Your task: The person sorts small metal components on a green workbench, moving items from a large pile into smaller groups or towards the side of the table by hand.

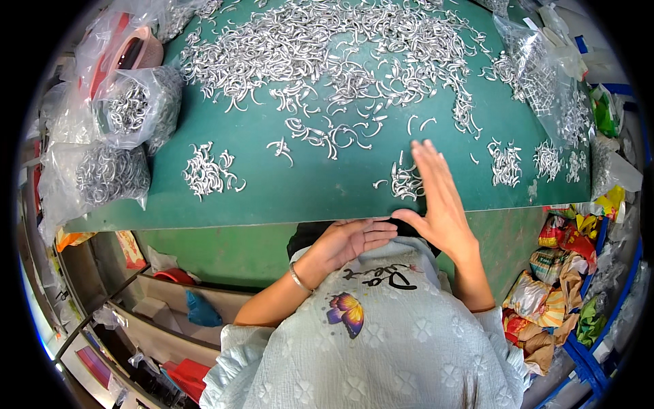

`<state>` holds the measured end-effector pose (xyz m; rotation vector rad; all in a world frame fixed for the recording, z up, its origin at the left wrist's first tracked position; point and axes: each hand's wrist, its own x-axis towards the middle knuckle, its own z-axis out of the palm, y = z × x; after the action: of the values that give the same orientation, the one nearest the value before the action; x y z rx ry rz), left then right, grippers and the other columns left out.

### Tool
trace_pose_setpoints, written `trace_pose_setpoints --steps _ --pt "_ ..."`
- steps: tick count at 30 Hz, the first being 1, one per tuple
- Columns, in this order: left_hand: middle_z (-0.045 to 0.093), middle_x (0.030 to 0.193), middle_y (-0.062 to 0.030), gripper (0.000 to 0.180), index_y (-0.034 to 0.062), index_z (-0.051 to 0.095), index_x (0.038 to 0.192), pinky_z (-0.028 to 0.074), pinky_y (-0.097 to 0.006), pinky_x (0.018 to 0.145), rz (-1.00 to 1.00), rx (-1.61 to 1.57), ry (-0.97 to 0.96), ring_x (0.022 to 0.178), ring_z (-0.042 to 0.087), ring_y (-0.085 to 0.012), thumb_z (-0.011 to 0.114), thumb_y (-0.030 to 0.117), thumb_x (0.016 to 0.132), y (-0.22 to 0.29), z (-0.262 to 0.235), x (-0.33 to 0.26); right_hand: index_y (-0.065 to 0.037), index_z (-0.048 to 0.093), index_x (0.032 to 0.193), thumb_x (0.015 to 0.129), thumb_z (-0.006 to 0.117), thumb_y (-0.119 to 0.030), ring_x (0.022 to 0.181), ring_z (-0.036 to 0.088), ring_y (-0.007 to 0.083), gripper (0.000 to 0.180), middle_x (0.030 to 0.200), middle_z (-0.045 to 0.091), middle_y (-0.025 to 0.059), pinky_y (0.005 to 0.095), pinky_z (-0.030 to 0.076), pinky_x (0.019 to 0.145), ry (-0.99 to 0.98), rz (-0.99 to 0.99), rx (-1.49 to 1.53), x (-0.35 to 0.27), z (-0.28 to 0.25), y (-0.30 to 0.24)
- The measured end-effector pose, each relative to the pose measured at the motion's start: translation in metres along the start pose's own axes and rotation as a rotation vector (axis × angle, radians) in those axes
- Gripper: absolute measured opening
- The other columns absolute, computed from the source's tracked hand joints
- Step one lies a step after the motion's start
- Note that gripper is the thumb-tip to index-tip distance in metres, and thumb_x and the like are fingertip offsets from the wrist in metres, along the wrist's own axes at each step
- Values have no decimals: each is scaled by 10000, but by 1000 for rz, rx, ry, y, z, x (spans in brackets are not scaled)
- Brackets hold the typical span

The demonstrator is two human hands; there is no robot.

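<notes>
My right hand (pixel 439 201) stands on edge at the front of the green table (pixel 300 194), fingers stretched out and thumb apart. Its palm side is beside a small pile of curved silvery metal pieces (pixel 405 183), close to or touching them. Just below the table's front edge, my left hand (pixel 351 240) is held palm up, fingers extended, and no piece shows in it. A large heap of the same metal pieces (pixel 286 51) spreads over the far half of the table, with a few scattered pieces (pixel 334 136) nearer to me.
Small piles of pieces lie at the left (pixel 206 170) and right (pixel 505 163). Clear plastic bags (pixel 112 174) filled with pieces stand at the left edge, by a pink basket (pixel 146 51). Another bag (pixel 535 68) lies far right. Colourful packages (pixel 545 293) fill the lower right.
</notes>
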<state>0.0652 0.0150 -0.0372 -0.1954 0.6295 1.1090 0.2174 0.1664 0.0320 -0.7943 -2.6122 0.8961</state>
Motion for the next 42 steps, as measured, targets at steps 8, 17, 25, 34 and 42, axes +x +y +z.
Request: trace_pose_setpoints --steps 8,17,25,34,42 --pt "576 1268 -241 341 -61 511 1259 436 -470 1084 2 -114 -31 1206 566 -367 448 182 1029 -9 -11 5 5 476 1370 769 750 -235 1412 342 345 702 1486 395 168 475 331 1142 -160 -134 -104 14 25 -22" --pt "484 1436 -124 528 45 386 1433 400 -464 1100 83 -189 18 1293 508 -251 351 410 1054 -2 -7 0 -4 499 1350 831 681 -244 1411 345 335 601 1473 394 178 435 349 1139 -241 -455 -202 55 64 -48" --pt "532 1392 -125 520 37 431 1406 442 -458 1055 236 -229 -67 1276 526 -270 422 401 1035 -10 -29 2 -7 462 1378 827 689 -273 1422 302 371 652 1471 379 180 449 351 1133 -221 -610 -114 99 107 -83" --pt "665 1064 -129 210 7 644 1138 492 -365 882 640 1134 -18 964 642 -273 569 88 959 40 11 -93 -113 641 1168 843 667 -91 1290 471 305 326 1275 574 63 493 340 1087 -167 -608 -1 149 69 -58" --pt "621 1150 -63 293 76 675 1010 384 -424 906 1207 1764 667 1072 553 -291 727 3 731 59 -2 -80 -70 632 1029 837 671 -50 1272 511 276 197 1236 593 76 487 343 1086 -52 -485 -283 128 46 -17"
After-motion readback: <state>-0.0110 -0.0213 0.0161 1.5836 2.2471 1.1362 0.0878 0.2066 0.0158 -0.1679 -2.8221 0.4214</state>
